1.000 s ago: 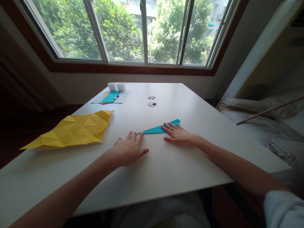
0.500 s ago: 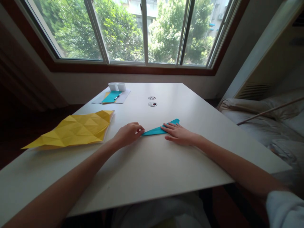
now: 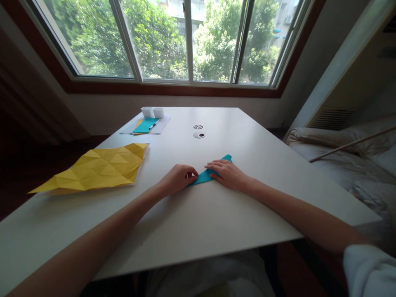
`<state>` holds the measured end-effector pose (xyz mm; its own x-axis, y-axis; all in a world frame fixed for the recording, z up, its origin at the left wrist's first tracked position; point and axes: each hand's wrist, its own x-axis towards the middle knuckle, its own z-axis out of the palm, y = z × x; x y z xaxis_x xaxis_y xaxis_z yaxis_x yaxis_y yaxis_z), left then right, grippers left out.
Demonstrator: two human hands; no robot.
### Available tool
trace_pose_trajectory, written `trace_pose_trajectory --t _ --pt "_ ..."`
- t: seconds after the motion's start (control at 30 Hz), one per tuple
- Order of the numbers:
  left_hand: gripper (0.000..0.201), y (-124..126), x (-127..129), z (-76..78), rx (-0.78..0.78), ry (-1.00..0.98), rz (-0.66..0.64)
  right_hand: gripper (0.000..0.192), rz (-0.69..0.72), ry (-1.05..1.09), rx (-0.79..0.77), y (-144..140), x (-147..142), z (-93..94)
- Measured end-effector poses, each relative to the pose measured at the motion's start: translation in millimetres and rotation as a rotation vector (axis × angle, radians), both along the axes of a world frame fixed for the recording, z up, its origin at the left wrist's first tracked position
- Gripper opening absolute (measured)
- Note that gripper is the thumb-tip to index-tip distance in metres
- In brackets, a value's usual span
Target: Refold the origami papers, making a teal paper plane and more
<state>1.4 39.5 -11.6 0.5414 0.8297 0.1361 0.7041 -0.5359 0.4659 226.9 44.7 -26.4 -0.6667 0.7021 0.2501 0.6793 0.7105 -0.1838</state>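
- Since the frame half a second ago, the left hand (image 3: 176,179) shifts rightward at the center of the frame, the near point of a folded blue paper (image 3: 204,177) swings slightly right and lower, and the right hand (image 3: 229,174) edges left
- The left hand pinches the paper's lower-left point between thumb and fingertips, its wrist low over a white table (image 3: 192,231)
- The right hand, unclenched, lies across the paper's upper part, its fingers extended over the blue surface and its thumb near the lower edge
- The blue paper, a long narrow wedge, slants just right of center, its far end showing above the right hand's knuckles
- A creased yellow paper (image 3: 102,167) spreads at middle left, well apart from both hands
- Toward upper left, two white containers (image 3: 153,112) stand behind a flat blue sheet (image 3: 144,125), a pen (image 3: 154,124) lying at its right edge
- Two round items (image 3: 198,131), their markings too small to read, lie above center on the tabletop, below a wide window (image 3: 173,89) facing green trees
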Motion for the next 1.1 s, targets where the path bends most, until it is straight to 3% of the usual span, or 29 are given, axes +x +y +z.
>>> trace_pose_trajectory --t 0.2,0.47,0.87,1.1 --pt "0.023 -0.9 1.3 1.2 0.018 0.018 0.0 0.037 0.025 0.004 0.019 1.6 0.1 0.4" --pt "0.019 0.6 5.2 -2.7 0.028 0.004 0.012 0.023 0.079 -0.006 0.218 0.3 -8.0 -0.5" --pt "0.021 -7.8 -16.2 18.3 -0.085 0.209 -0.084 0.015 0.024 -0.057 0.171 -2.0 -5.3 -1.8" --pt "0.019 -15.4 -13.7 24.2 -0.008 0.269 -0.138 0.013 0.011 -0.061 0.179 -1.2 -4.6 -1.2"
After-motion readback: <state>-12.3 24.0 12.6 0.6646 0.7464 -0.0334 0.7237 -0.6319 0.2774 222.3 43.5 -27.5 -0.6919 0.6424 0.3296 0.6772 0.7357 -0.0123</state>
